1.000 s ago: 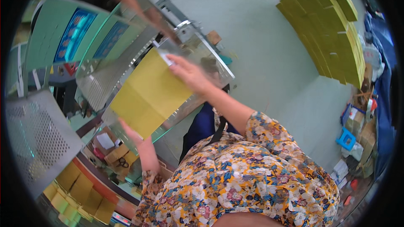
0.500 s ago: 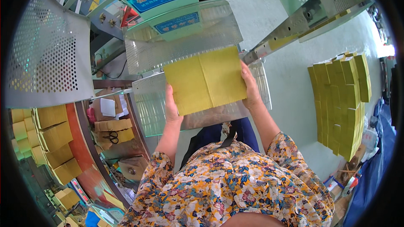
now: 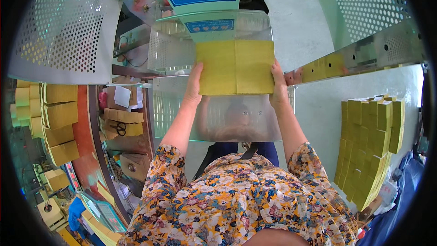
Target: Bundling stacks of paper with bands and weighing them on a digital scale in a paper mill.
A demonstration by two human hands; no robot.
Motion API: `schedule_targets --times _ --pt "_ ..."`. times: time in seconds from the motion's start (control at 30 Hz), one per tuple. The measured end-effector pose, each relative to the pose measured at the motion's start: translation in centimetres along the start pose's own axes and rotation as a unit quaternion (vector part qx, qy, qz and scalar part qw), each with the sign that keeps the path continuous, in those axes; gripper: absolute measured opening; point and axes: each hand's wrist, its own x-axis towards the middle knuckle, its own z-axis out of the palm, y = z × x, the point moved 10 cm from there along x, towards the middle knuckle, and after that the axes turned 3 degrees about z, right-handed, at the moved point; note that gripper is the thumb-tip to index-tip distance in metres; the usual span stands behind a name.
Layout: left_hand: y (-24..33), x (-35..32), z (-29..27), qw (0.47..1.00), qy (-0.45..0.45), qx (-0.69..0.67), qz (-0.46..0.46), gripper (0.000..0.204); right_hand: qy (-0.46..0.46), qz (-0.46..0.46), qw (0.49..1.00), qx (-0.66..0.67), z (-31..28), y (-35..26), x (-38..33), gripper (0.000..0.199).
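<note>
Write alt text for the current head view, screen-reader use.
A person's left hand and right hand hold a yellow rectangular bundle by opposite sides, above a shiny metal surface. A perforated gray panel is at upper left; stacked yellow blocks stand at right.

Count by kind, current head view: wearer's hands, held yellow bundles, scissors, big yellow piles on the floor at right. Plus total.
Hands: 2 (left hand, right hand)
Yellow bundle, held between both hands: 1
Scissors: 1
Big yellow pile, floor at right: 1
Total: 5
</note>
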Motion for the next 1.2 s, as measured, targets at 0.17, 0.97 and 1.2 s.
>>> schedule_targets --times 0.17,0.97,1.2 --pt "1.2 0.2 2.3 0.998 -0.005 0.036 0.043 0.06 -0.003 -0.01 1.0 -0.01 -1.2 0.0 0.3 0.064" --pt "-2.4 0.3 3.2 0.999 -0.017 -0.021 0.018 0.061 0.071 -0.025 0.997 -0.013 -3.5 1.7 0.5 0.058" --pt "-1.7 0.2 2.5 0.999 -0.007 0.016 0.044 0.063 0.11 -0.092 0.99 -0.011 -3.4 1.7 0.7 0.047"
